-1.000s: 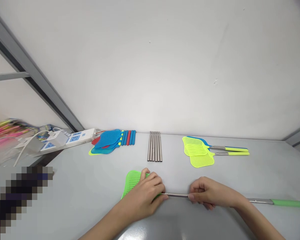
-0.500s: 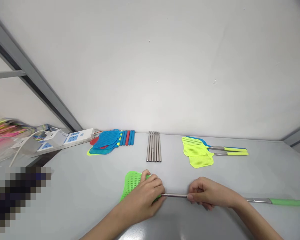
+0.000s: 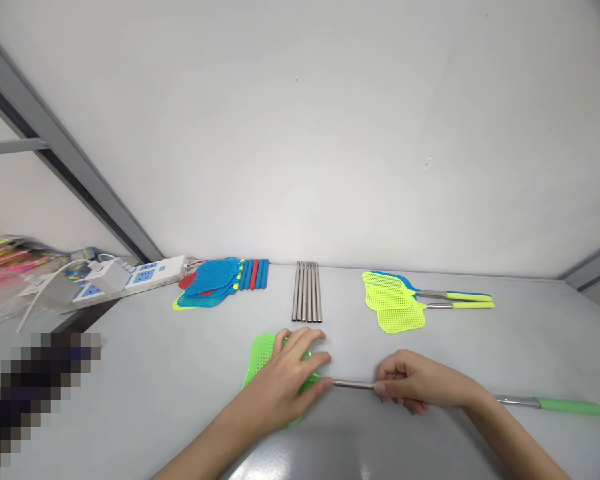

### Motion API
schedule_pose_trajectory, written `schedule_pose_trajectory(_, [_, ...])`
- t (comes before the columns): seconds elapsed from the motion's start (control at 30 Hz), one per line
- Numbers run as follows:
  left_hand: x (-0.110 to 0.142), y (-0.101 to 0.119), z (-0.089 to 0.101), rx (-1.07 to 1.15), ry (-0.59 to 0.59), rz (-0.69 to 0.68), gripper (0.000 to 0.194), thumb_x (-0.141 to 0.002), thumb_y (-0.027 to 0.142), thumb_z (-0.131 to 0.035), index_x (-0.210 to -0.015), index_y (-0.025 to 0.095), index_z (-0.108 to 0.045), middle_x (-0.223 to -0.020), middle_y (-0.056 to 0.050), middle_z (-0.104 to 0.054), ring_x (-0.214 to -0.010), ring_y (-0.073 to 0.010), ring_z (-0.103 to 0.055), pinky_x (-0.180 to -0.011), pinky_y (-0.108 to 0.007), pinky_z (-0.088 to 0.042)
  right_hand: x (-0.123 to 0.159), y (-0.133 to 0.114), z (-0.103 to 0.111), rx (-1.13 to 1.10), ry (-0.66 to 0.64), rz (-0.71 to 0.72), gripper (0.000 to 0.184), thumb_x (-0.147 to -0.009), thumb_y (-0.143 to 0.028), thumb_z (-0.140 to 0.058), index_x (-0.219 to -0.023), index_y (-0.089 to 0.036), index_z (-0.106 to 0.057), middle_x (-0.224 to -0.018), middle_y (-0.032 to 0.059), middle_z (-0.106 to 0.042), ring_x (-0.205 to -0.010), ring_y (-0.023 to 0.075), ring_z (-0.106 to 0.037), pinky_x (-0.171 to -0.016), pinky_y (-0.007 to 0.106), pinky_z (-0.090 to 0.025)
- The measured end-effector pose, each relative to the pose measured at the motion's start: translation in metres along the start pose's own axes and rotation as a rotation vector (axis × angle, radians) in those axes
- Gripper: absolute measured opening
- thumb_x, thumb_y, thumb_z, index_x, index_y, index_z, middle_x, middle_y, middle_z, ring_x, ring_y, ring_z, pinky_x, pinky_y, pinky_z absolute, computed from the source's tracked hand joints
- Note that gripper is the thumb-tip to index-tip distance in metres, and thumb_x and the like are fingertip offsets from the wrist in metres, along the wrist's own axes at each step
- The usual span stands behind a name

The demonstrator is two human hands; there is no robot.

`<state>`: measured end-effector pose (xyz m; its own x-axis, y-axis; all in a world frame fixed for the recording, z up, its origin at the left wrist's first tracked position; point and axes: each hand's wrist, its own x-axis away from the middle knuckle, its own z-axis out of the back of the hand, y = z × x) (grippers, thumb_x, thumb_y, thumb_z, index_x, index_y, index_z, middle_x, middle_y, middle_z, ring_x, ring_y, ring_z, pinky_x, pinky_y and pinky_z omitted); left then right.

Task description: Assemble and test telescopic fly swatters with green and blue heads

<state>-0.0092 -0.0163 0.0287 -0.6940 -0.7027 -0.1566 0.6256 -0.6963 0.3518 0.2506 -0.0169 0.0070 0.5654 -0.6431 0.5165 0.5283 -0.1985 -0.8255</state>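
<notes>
A green fly swatter [image 3: 261,353] lies across the near part of the table, its mesh head at left and a green grip [image 3: 570,405] at far right. My left hand [image 3: 293,373] rests over the head with its fingers spread, the thumb by the neck where the metal rod [image 3: 354,384] begins. That rod is pinched between the thumb and fingers of my right hand [image 3: 413,383]. Part of the rod is hidden behind my right hand and wrist, and part of the mesh is covered by my left hand.
Several metal rods [image 3: 307,292] lie side by side near the wall. To their left are coloured grips [image 3: 254,274] and stacked blue and red swatter heads [image 3: 213,280]. At right lie yellow fly swatters [image 3: 401,317] over a blue one. A power strip [image 3: 155,272] runs along the left.
My left hand has loosened from the swatter's neck, and its fingers have spread and lifted. The swatter's head has shifted slightly upward in view. My right hand keeps its pinch on the rod.
</notes>
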Motion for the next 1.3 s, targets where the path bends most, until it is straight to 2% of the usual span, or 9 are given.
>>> schedule_pose_trajectory(0.17, [-0.002,-0.02,-0.007,-0.126,0.198,0.266,0.028,-0.089,0.031,-0.035,-0.115,0.025,-0.045,-0.128,-0.009,-0.036,-0.117,-0.0258,-0.034,-0.094,-0.048,-0.023,0.0,0.001,0.003,-0.014,0.044,-0.001,0.034,-0.078,-0.046,-0.052,-0.069,-0.013,-0.055,-0.055,-0.0034,-0.045,-0.039,0.0032,-0.036,-0.035,0.015,-0.024])
schedule_pose_trajectory(0.27, [-0.002,-0.029,-0.009,-0.114,0.253,0.427,0.035,-0.087,0.041,-0.038,-0.117,0.024,-0.044,-0.126,-0.01,-0.037,-0.116,-0.0272,-0.035,-0.094,-0.048,-0.026,0.001,0.001,0.005,-0.033,0.078,0.02,0.035,-0.078,-0.047,-0.051,-0.068,-0.013,-0.054,-0.056,-0.003,-0.045,-0.04,0.0035,-0.036,-0.036,0.016,-0.024])
schedule_pose_trajectory(0.43, [-0.001,-0.025,-0.01,0.036,0.235,0.643,0.048,-0.083,0.05,-0.039,-0.121,0.021,-0.039,-0.111,-0.01,-0.04,-0.096,-0.0249,-0.052,-0.084,-0.042,-0.041,0.002,-0.001,0.006,-0.053,0.087,0.043,0.037,-0.079,-0.048,-0.05,-0.068,-0.013,-0.055,-0.055,-0.0034,-0.044,-0.039,0.0038,-0.035,-0.037,0.017,-0.024])
schedule_pose_trajectory(0.53, [-0.001,-0.015,-0.014,0.092,0.212,0.715,0.046,-0.084,0.051,-0.037,-0.12,0.022,-0.04,-0.104,-0.009,-0.038,-0.081,-0.022,-0.057,-0.075,-0.04,-0.046,0.001,0.0,0.004,-0.028,0.106,0.045,0.037,-0.078,-0.046,-0.05,-0.067,-0.012,-0.057,-0.053,-0.0038,-0.042,-0.04,0.0043,-0.033,-0.038,0.017,-0.023])
schedule_pose_trajectory(0.63, [-0.002,-0.007,-0.019,0.04,0.237,0.786,0.042,-0.083,0.051,-0.036,-0.114,0.024,-0.045,-0.104,-0.009,-0.036,-0.079,-0.0231,-0.057,-0.068,-0.042,-0.047,-0.002,-0.001,0.0,-0.011,0.12,0.05,0.036,-0.079,-0.044,-0.05,-0.066,-0.012,-0.057,-0.05,-0.0042,-0.04,-0.041,0.0052,-0.032,-0.04,0.018,-0.024])
schedule_pose_trajectory(0.97, [-0.001,-0.001,-0.023,0.023,0.276,0.82,0.037,-0.082,0.052,-0.037,-0.107,0.026,-0.047,-0.1,-0.007,-0.035,-0.08,-0.0232,-0.056,-0.065,-0.041,-0.047,-0.003,-0.004,-0.009,-0.16,0.047,0.045,0.032,-0.079,-0.037,-0.048,-0.061,-0.012,-0.056,-0.044,-0.006,-0.037,-0.038,0.0047,-0.027,-0.038,0.018,-0.021])
schedule_pose_trajectory(1.17, [-0.002,0.004,-0.022,0.045,0.274,0.827,0.036,-0.082,0.051,-0.037,-0.107,0.027,-0.047,-0.1,-0.007,-0.034,-0.08,-0.0229,-0.056,-0.065,-0.041,-0.047,-0.001,-0.006,-0.01,-0.242,-0.021,-0.015,0.025,-0.077,-0.029,-0.047,-0.059,-0.013,-0.054,-0.038,-0.0083,-0.032,-0.034,0.0039,-0.018,-0.031,0.018,-0.013])
schedule_pose_trajectory(1.3, [-0.001,0.007,-0.022,0.011,0.298,0.812,0.036,-0.082,0.05,-0.038,-0.108,0.026,-0.047,-0.101,-0.007,-0.034,-0.08,-0.023,-0.056,-0.064,-0.04,-0.047,0.0,-0.005,-0.011,-0.283,-0.054,-0.039,0.027,-0.078,-0.031,-0.047,-0.059,-0.013,-0.054,-0.037,-0.0093,-0.03,-0.032,0.0033,-0.016,-0.03,0.018,-0.011])
